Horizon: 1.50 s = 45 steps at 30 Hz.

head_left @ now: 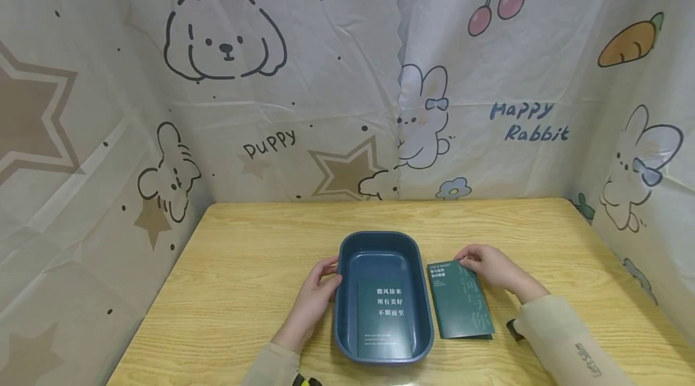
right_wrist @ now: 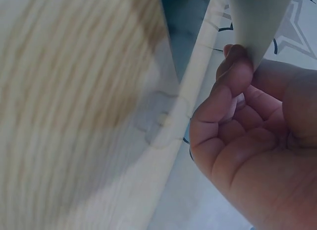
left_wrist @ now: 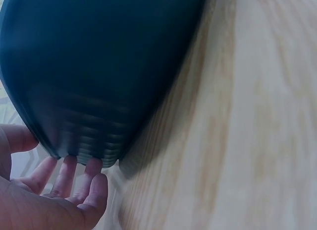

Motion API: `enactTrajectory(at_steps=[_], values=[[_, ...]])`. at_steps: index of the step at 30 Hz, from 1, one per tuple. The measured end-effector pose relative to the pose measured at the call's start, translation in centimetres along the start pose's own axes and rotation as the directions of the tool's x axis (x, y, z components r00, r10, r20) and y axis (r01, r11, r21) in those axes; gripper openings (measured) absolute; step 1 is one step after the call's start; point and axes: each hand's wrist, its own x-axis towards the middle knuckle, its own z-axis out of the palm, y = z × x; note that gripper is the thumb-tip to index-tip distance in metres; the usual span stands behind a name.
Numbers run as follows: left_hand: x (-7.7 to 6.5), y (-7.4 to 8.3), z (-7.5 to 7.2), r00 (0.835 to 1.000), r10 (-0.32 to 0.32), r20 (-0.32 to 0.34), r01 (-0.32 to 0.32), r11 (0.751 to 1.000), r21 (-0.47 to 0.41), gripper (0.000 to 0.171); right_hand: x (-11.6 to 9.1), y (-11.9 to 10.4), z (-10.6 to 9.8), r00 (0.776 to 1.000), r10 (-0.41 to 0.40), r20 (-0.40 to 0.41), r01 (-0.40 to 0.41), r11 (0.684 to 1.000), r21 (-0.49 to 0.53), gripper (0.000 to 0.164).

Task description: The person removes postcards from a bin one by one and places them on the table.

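With the thumb at the rim, your left hand point(head_left: 314, 297) rests loosely spread fingers against the left wall of the tray point(head_left: 380, 242), which stands well apart from the far edge of the table point(head_left: 260, 235). Your right hand point(head_left: 493, 266) pinches the booklet point(head_left: 460, 301) by its far edge, just beside the tray's right rim; another booklet point(head_left: 380, 325) lies in the tray's near end.

Blue tray point(head_left: 380, 262) on seemingly wooden table point(head_left: 244, 265)
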Motion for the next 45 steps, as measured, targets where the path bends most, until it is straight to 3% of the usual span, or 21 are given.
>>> enactTrajectory(at_steps=[11,30,45], values=[[0.0,0.0,0.0,1.0,0.001,-0.002,-0.001,1.0,0.01,0.04,0.2,0.2,0.5,0.998,-0.045,-0.042,0.039,0.991,-0.126,0.011],[-0.1,0.1,0.1,1.0,0.011,-0.002,-0.011,1.0,0.013,0.042,0.4,-0.1,1.3,0.994,0.003,-0.108,-0.026,0.976,-0.214,0.004],[0.0,0.0,0.1,1.0,0.009,-0.002,-0.009,1.0,0.005,0.041,0.3,-0.3,1.4,0.993,-0.006,-0.121,-0.026,0.965,-0.261,0.007]])
